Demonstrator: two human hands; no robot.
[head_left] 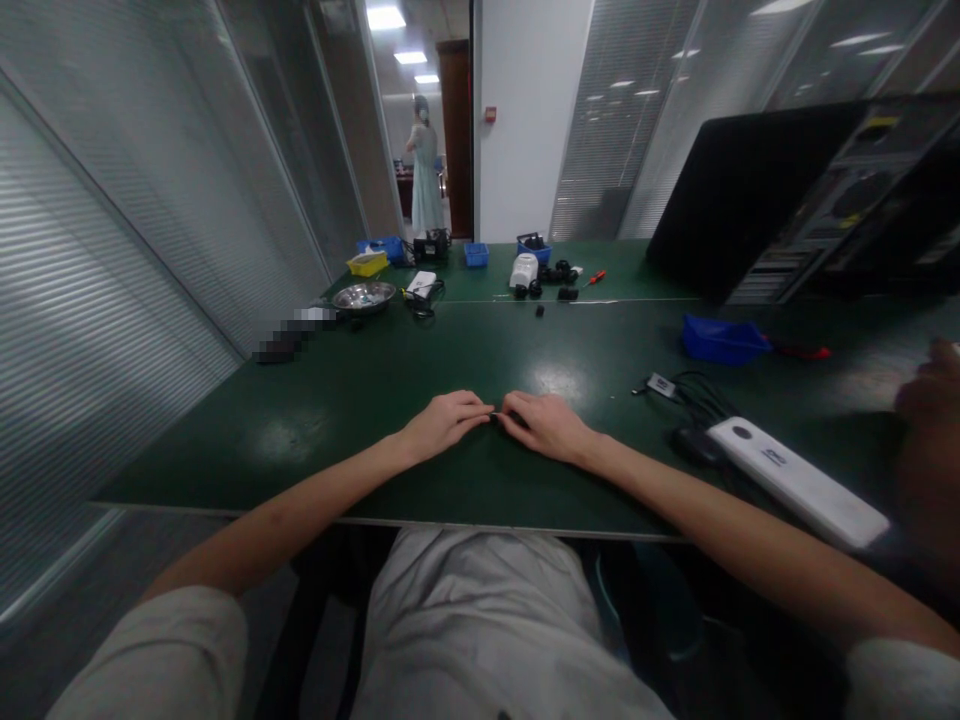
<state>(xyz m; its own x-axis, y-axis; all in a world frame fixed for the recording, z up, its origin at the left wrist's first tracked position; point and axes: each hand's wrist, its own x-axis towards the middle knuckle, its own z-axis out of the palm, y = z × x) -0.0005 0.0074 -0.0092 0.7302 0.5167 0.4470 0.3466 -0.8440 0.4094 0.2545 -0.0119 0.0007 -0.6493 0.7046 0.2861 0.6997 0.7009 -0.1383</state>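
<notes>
Both of my hands meet over the green table (360, 390), near its front edge. My left hand (448, 424) pinches one side of a tiny dark object (493, 415), its fingers pressed together. From the other side, the fingertips of my right hand (546, 424) close on the same piece. It is too small to identify, and my fingers cover much of it.
At right lie a white power strip (802, 480), cables and a blue tray (724, 340); a person's hand (930, 400) is at the far right. Farther back stand a metal bowl (364, 297), small baskets, a white device (524, 270) and a large black computer case (750, 190).
</notes>
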